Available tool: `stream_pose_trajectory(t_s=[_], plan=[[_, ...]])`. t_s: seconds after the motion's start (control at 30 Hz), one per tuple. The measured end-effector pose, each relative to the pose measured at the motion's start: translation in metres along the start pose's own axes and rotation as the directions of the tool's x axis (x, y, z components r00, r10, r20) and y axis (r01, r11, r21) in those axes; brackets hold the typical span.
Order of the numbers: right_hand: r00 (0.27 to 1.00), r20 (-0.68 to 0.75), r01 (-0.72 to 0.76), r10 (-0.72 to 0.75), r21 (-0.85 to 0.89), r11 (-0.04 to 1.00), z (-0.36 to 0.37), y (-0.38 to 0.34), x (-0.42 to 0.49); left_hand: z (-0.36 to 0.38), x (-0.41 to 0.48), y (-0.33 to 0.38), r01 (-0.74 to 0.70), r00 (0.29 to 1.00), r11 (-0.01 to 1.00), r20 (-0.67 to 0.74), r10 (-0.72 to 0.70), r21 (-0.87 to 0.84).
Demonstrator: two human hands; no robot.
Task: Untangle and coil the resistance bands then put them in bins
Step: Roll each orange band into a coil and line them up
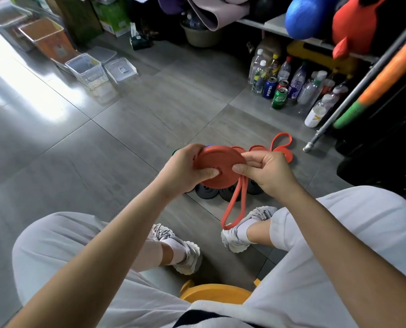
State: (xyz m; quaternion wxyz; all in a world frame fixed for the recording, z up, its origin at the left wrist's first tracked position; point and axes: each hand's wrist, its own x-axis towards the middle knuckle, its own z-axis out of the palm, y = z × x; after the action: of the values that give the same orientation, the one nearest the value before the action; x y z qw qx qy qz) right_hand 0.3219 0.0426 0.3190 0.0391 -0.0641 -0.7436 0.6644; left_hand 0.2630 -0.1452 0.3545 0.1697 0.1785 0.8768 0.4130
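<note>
Head camera looks down over grey, matte floor tiles. At far left stands a tall clear hard-plastic bin with straight walls and an open top, and just beside it on the right is a shallower clear plastic tub.

Nearer the middle, the left hand grips a flat red rubber band wound into a tight round disc. Its fingers curl round the disc's left rim and its thumb presses on the smooth face. The disc is held in the air, above a row of black coiled rubber bands lying on the tiles.

The right hand pinches the band at the disc's right edge between thumb and bent fingers. From that pinch the unwound tail hangs as a long, narrow, limp loop, its lower end near a white knitted shoe.

Beyond the hands to the right, more red coiled bands lie on the floor, one with a loose open loop. Further right, clear plastic bottles and metal drink cans cluster together.
</note>
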Motion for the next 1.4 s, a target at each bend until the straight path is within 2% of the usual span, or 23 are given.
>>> stream_pose_trajectory(t_s=[0.03,0.07,0.13,0.2,0.27,0.37,0.53,0.63,0.77,0.9,1.03,1.2,1.27,1.3,1.33,1.4], plan=[[1.000,0.028,0.010,-0.007,-0.081,0.997,0.001,0.001,0.000,-0.001,0.001,0.002,-0.096,0.995,0.976,0.026,0.093,0.195],[0.998,0.066,0.019,-0.008,-0.169,0.985,0.002,0.001,0.001,-0.002,0.001,0.007,-0.158,0.987,0.937,0.074,0.142,0.312],[0.991,0.130,0.030,0.004,-0.261,0.965,0.006,-0.001,0.002,-0.002,0.004,0.015,-0.232,0.969,0.865,0.178,0.169,0.444],[0.988,0.154,0.034,0.001,-0.224,0.974,0.011,-0.004,0.002,0.000,0.007,0.020,-0.270,0.957,0.793,0.240,0.161,0.546],[0.993,0.120,0.030,-0.012,-0.149,0.988,0.013,-0.007,0.002,-0.002,0.009,0.021,-0.245,0.966,0.808,0.208,0.155,0.536],[0.999,0.038,0.008,-0.005,-0.094,0.996,0.009,-0.006,0.004,-0.004,0.010,0.015,-0.194,0.981,0.898,0.105,0.166,0.394],[1.000,0.016,-0.017,0.017,-0.045,0.999,0.005,-0.001,0.003,-0.005,0.011,-0.001,-0.138,0.986,0.979,-0.072,0.150,0.148],[0.999,-0.023,-0.022,0.022,0.018,1.000,0.005,0.001,0.002,-0.007,0.012,-0.004,-0.079,0.989,0.989,-0.138,0.062,-0.122],[0.996,-0.084,-0.024,0.034,0.123,0.992,0.006,-0.003,0.002,-0.005,0.009,-0.003,-0.026,0.986,0.843,-0.152,-0.067,-0.537],[0.982,-0.152,-0.068,0.111,0.261,0.963,0.011,-0.008,0.004,0.006,0.005,-0.004,0.027,0.986,0.583,-0.073,-0.147,-0.812],[0.965,-0.187,-0.104,0.183,0.366,0.925,0.013,-0.007,0.003,0.020,0.002,-0.004,0.056,0.984,0.366,-0.011,-0.180,-0.929],[0.969,-0.142,-0.110,0.200,0.477,0.872,0.013,-0.008,0.000,0.035,0.001,-0.003,0.088,0.979,0.222,0.043,-0.199,-0.971],[0.966,-0.145,-0.127,0.213,0.452,0.883,0.011,-0.009,0.000,0.035,-0.001,-0.004,0.137,0.974,0.246,0.086,-0.208,-0.959],[0.967,-0.141,-0.132,0.213,0.437,0.890,0.008,-0.009,0.001,0.032,0.000,-0.004,0.169,0.971,0.331,0.099,-0.219,-0.928],[0.970,-0.128,-0.136,0.205,0.414,0.900,0.005,-0.010,0.001,0.027,0.001,-0.005,0.189,0.969,0.486,0.083,-0.231,-0.853],[0.982,-0.081,-0.138,0.168,0.296,0.945,0.002,-0.011,0.003,0.011,0.006,-0.003,0.151,0.983,0.816,-0.002,-0.183,-0.558]])
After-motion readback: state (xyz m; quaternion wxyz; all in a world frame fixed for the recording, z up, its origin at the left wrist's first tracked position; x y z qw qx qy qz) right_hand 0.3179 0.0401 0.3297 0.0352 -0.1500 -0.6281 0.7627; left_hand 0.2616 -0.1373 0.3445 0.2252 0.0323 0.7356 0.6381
